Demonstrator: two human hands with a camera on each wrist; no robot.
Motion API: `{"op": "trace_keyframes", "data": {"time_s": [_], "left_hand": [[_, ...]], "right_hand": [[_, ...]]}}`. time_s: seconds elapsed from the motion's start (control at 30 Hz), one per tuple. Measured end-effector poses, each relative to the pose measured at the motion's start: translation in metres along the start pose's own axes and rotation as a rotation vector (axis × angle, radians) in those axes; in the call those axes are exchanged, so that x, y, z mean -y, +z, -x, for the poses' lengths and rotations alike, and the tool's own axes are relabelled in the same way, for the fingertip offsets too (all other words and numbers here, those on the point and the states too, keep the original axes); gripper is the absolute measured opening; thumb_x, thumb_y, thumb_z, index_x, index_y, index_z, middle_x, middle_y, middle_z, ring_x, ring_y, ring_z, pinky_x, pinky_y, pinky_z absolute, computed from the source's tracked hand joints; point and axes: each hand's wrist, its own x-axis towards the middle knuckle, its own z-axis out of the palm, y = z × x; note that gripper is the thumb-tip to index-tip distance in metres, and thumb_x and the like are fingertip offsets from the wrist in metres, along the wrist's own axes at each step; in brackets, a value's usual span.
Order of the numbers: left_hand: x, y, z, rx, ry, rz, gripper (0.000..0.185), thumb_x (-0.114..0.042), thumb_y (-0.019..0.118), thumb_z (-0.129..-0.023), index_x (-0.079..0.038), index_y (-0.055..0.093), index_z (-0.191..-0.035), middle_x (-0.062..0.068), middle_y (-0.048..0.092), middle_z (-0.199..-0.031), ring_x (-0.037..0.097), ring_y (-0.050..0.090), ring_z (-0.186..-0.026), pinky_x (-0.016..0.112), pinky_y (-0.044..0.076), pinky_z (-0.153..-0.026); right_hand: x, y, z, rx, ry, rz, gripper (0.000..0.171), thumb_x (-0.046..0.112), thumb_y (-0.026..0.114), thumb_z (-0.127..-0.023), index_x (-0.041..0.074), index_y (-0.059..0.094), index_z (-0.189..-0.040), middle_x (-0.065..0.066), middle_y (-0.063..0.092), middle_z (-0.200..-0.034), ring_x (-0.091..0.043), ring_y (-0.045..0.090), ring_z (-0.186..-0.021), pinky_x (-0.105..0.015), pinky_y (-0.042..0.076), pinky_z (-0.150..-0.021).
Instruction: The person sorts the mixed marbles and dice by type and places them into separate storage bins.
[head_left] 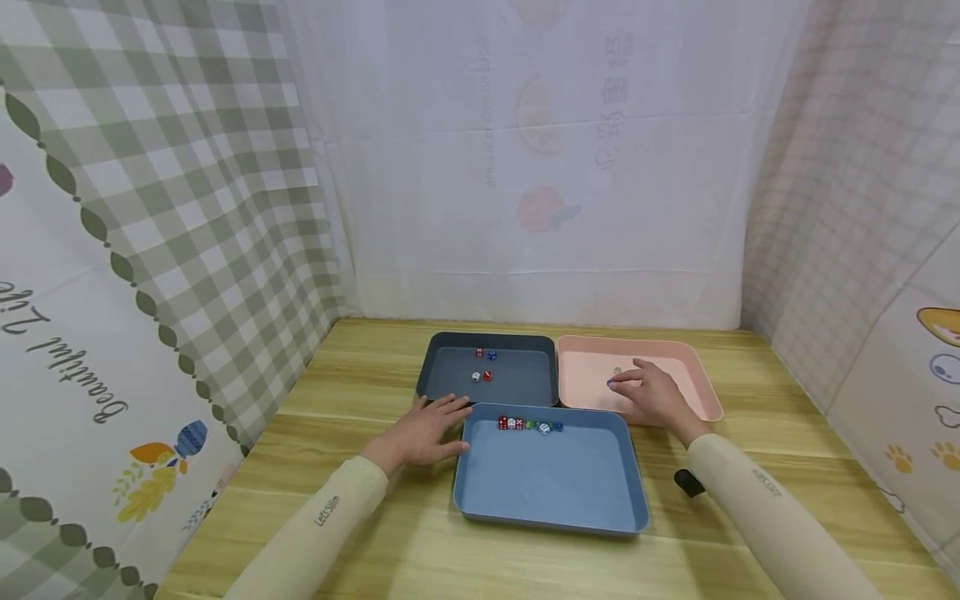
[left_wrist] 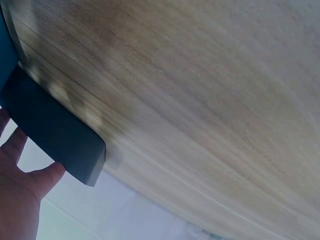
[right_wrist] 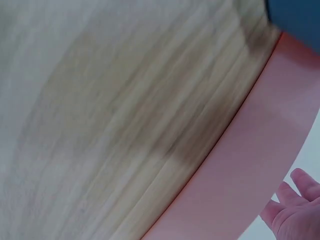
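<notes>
Over the pink tray [head_left: 686,371], my right hand [head_left: 654,393] pinches a small blue die [head_left: 610,382] between thumb and fingertips. A pale greenish die [head_left: 617,370] lies in that tray just beyond. My left hand [head_left: 429,432] is spread, its fingertips at the near left corner of the dark navy tray [head_left: 525,383] and its thumb at the left rim of the blue tray [head_left: 551,479]. Along the blue tray's far side runs a row of dice, with a red die [head_left: 503,422] at the left end, white and green ones between, and a blue die [head_left: 558,426] at the right.
Inside the navy tray lie red dice, a white die [head_left: 476,377] and a blue die [head_left: 492,355]. A small black object [head_left: 688,482] is on the wooden table [head_left: 360,525] by the right forearm. Cloth curtains [head_left: 435,208] hang behind and on both sides.
</notes>
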Motion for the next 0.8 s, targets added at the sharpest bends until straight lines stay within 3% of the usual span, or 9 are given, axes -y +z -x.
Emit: {"op": "trace_keyframes", "data": {"time_s": [0.2, 0.5, 0.6, 0.8], "left_hand": [[0.002, 0.002, -0.001, -0.006, 0.002, -0.001, 0.069, -0.057, 0.048, -0.099, -0.016, 0.038, -0.155, 0.001, 0.029, -0.161, 0.027, 0.022, -0.149, 0.064, 0.017, -0.114], [0.002, 0.003, 0.000, -0.009, -0.003, 0.005, 0.070, -0.058, 0.047, -0.099, -0.017, 0.038, -0.155, 0.000, 0.029, -0.161, 0.026, 0.022, -0.149, 0.063, 0.016, -0.114], [0.002, 0.003, 0.000, -0.012, -0.002, 0.000, 0.070, -0.058, 0.047, -0.099, -0.017, 0.038, -0.154, 0.000, 0.029, -0.161, 0.026, 0.022, -0.149, 0.063, 0.017, -0.114], [0.002, 0.003, 0.000, -0.016, 0.005, 0.008, 0.070, -0.058, 0.048, -0.099, -0.016, 0.039, -0.154, 0.000, 0.029, -0.161, 0.027, 0.022, -0.149, 0.064, 0.017, -0.114]], "right_hand": [[-0.016, -0.006, -0.004, -0.021, 0.041, 0.004, 0.044, 0.031, 0.064, -0.098, -0.005, 0.069, -0.120, -0.039, 0.031, -0.148, -0.054, 0.026, -0.138, -0.064, 0.030, -0.107], [-0.026, -0.013, -0.009, -0.038, 0.091, 0.062, 0.039, 0.031, 0.063, -0.097, -0.002, 0.071, -0.117, -0.036, 0.047, -0.139, -0.053, 0.023, -0.140, -0.063, 0.024, -0.110], [-0.028, -0.013, -0.010, -0.045, 0.090, 0.092, 0.036, 0.028, 0.064, -0.097, -0.002, 0.072, -0.115, -0.034, 0.054, -0.131, -0.053, 0.024, -0.139, -0.062, 0.025, -0.110], [-0.034, -0.008, -0.010, -0.048, 0.066, 0.166, 0.033, 0.026, 0.064, -0.097, -0.002, 0.073, -0.113, -0.036, 0.054, -0.129, -0.055, 0.030, -0.135, -0.062, 0.029, -0.107]]}}
